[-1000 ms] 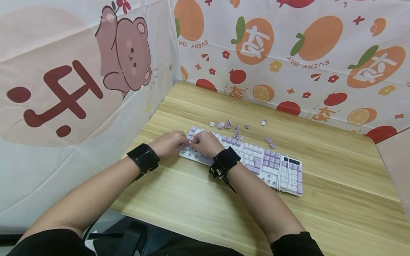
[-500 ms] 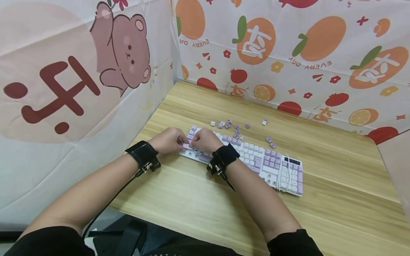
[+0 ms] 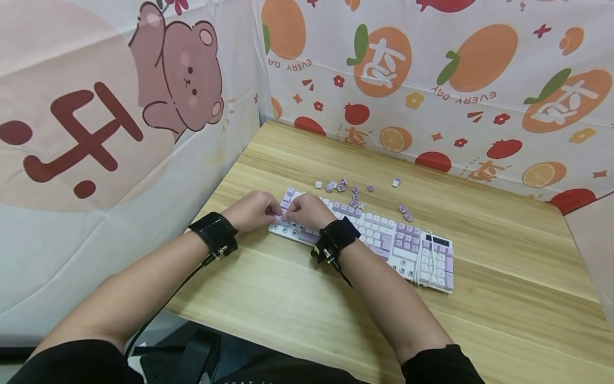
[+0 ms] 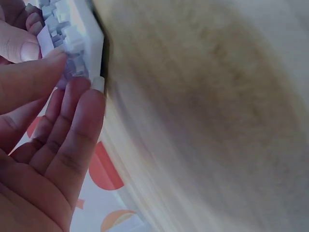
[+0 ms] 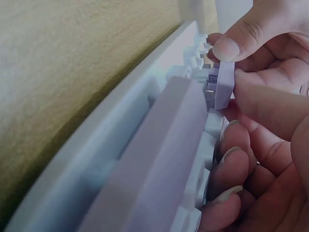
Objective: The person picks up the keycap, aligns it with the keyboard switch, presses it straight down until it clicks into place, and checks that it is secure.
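Observation:
A purple and white keyboard [image 3: 369, 232] lies on the table, with several keycaps off its board. Both hands meet at its left end. My left hand [image 3: 254, 212] holds one end of a wide purple keycap [image 5: 224, 85], its thumb at the edge and its other fingers along the keyboard's side. My right hand [image 3: 310, 212] grips the same keycap with its thumb against the top face, while its other fingers curl over white keys. In the right wrist view the keycap stands on edge over the switches, stems showing underneath. The long purple spacebar [image 5: 149, 159] runs in front of it.
Loose purple and white keycaps [image 3: 355, 197] are scattered behind the keyboard, with a pair [image 3: 405, 213] farther right. A white cable [image 3: 424, 256] is bundled around the number pad. Printed cloth [image 3: 384, 106] hangs at the back and left edges of the wooden table [image 3: 503, 256].
My left hand has turned slightly at the wrist, and its fingers have shifted a little at the keyboard's left end. My right hand has stayed nearly in place. The loose keycaps have not moved.

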Demonstrator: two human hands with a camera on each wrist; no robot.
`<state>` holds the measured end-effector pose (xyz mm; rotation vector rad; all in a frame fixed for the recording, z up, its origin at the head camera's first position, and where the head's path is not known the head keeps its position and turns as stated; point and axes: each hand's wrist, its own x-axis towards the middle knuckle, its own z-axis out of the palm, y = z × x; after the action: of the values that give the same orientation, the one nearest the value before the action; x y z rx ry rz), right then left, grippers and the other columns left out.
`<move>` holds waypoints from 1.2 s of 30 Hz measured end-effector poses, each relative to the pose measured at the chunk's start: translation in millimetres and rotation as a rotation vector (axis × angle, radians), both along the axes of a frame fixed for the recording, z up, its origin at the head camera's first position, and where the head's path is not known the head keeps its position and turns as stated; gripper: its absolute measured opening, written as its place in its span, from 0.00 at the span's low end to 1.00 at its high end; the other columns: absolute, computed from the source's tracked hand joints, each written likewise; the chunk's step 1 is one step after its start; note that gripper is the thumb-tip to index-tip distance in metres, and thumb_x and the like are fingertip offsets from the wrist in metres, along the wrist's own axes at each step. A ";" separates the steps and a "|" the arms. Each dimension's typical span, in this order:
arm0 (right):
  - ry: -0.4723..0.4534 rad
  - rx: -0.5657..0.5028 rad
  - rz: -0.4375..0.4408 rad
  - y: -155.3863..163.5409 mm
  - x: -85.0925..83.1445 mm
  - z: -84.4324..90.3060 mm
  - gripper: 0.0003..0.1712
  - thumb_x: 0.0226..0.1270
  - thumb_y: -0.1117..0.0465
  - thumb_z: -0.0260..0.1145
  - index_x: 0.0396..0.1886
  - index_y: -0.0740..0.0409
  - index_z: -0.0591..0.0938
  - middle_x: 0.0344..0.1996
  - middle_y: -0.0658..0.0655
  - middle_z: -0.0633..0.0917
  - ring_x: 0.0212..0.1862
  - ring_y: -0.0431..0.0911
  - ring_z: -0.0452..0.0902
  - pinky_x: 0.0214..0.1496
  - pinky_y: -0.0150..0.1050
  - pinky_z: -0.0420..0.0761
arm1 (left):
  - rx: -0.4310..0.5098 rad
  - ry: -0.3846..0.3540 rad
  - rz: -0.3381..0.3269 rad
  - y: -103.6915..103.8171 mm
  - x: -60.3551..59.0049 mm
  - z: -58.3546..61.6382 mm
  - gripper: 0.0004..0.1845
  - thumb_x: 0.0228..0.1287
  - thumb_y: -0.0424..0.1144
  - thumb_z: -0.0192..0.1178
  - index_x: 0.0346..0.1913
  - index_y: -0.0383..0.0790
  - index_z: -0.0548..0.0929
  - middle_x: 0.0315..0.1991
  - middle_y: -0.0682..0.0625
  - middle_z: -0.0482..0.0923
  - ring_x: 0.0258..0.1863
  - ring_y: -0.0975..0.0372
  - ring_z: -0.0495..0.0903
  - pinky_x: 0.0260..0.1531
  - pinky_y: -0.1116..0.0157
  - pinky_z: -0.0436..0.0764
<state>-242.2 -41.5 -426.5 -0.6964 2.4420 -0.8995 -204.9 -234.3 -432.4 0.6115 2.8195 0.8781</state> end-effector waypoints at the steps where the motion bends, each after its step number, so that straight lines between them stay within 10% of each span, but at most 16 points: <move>1: 0.002 0.002 0.005 0.3 0.0 -0.3 0.08 0.63 0.57 0.70 0.28 0.55 0.86 0.27 0.50 0.85 0.28 0.40 0.74 0.28 0.29 0.71 | 0.002 0.006 -0.001 0.1 0.3 -0.8 0.08 0.54 0.28 0.70 0.38 0.37 0.88 0.35 0.48 0.85 0.35 0.61 0.81 0.40 0.62 0.82; 11: 0.041 0.017 0.027 -3.1 2.0 -0.5 0.07 0.61 0.60 0.71 0.25 0.56 0.85 0.23 0.49 0.83 0.27 0.40 0.73 0.29 0.30 0.71 | 0.003 0.003 0.004 0.1 1.4 -1.4 0.03 0.56 0.31 0.70 0.34 0.40 0.89 0.32 0.52 0.84 0.33 0.62 0.80 0.36 0.63 0.81; 21: 0.037 0.122 -0.001 -8.5 -0.4 3.1 0.13 0.57 0.57 0.75 0.22 0.56 0.79 0.22 0.50 0.79 0.26 0.42 0.72 0.29 0.32 0.70 | 0.013 -0.226 0.157 -8.3 -22.5 -5.4 0.15 0.50 0.39 0.74 0.34 0.39 0.78 0.28 0.49 0.77 0.28 0.59 0.74 0.30 0.65 0.74; 36: 0.126 0.098 0.068 -3.7 4.2 -4.7 0.12 0.63 0.57 0.70 0.24 0.53 0.76 0.22 0.48 0.77 0.26 0.41 0.71 0.27 0.31 0.68 | 0.021 -0.335 0.116 -18.2 -26.1 -15.9 0.10 0.58 0.42 0.70 0.36 0.39 0.83 0.28 0.50 0.78 0.29 0.61 0.74 0.33 0.65 0.73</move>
<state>-238.0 -45.2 -431.2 -0.8172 2.5365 -0.7245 -231.1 -252.5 -448.2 0.2726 2.5646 0.9324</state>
